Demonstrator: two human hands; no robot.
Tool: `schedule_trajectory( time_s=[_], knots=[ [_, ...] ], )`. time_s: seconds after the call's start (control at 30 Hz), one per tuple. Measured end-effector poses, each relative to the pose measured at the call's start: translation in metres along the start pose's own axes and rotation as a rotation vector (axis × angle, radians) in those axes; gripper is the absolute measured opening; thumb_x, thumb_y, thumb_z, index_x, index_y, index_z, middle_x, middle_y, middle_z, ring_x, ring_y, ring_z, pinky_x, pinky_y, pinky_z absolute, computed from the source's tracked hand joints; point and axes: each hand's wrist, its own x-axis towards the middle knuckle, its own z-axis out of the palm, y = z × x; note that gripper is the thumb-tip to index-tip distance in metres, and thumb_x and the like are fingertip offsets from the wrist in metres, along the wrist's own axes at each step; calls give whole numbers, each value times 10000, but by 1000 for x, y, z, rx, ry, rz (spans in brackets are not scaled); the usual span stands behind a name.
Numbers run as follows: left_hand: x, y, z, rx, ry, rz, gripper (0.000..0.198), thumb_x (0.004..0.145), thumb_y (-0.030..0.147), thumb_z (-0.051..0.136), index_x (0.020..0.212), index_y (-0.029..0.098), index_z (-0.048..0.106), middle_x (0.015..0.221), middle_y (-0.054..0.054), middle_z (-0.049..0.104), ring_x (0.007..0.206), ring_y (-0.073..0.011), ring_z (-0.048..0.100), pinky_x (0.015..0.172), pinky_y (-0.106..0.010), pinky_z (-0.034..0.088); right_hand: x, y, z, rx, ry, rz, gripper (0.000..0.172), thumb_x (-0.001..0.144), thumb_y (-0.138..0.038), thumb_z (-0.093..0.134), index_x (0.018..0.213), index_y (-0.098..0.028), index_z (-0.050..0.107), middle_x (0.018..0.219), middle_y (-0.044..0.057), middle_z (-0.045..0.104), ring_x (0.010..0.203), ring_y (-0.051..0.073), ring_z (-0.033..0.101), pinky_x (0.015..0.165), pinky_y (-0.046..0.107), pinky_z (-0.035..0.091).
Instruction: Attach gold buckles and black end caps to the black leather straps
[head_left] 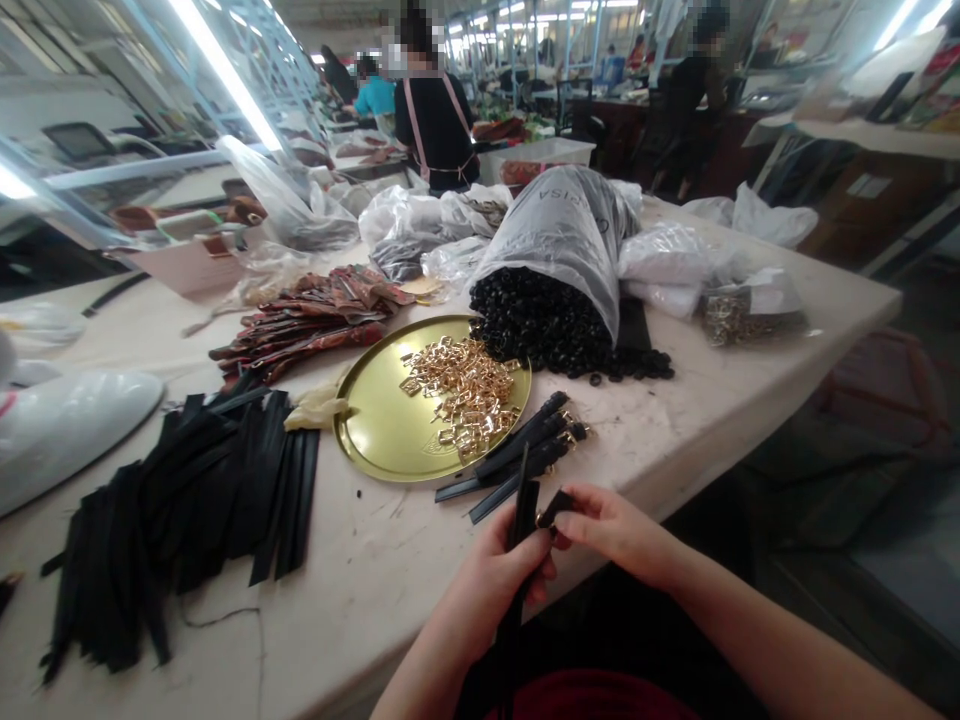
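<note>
My left hand (517, 560) is closed around a black strap (527, 500) at the table's near edge, its long end hanging down toward my lap. Pinched in my right hand (600, 525) is the short end of a black strap, with a bit of gold metal, perhaps a buckle, showing between the hands. Just beyond them lie several black straps with gold buckles (536, 445). A round gold tray (375, 410) holds a heap of gold buckles (469, 395). Small black loops (540, 315) spill from a plastic bag (562, 215) behind it.
A pile of black strips (202, 480) covers the left of the table (360, 570). Reddish-brown pieces (307, 320) lie behind the tray. Plastic bags (667, 260) and a pink bin (187, 265) stand farther back. A person in an apron (435, 120) is beyond the table.
</note>
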Motion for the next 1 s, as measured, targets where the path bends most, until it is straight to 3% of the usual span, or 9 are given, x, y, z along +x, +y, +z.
schedule_trajectory(
  time_s=[0.27,0.6,0.83,0.9,1.0],
  knots=[
    [3,-4,-5,82,-22,12,212,799,310,520,941,154,500,596,28,563,451,-71,507,450,-179,390,12,13,-6,52,179,0,217,761,-369,609,766,-154,579,701,-3,565,648,116,493,649,258,394],
    [1,-11,1,106,53,114,245,782,369,534,871,145,488,519,51,511,379,-52,420,364,-157,328,2,6,9,14,124,-34,256,706,-382,665,777,-148,591,714,-6,587,693,133,518,688,272,389],
    [-11,-4,8,100,82,124,186,768,329,547,801,153,492,515,43,507,432,-71,458,415,-178,399,-2,15,7,264,96,54,238,719,-369,652,747,-144,581,633,-29,505,536,73,402,516,210,311],
    [-12,-6,11,97,78,126,194,778,341,536,807,153,497,517,43,510,429,-69,459,417,-178,395,-5,15,8,186,114,13,233,744,-372,626,763,-145,577,658,-23,511,558,80,409,539,218,327],
    [-12,-12,13,98,62,134,228,787,373,522,838,151,506,525,42,517,414,-65,460,407,-175,375,-11,10,11,-147,188,-137,209,787,-362,573,757,-155,561,684,-10,524,620,109,443,589,243,346]
  ],
)
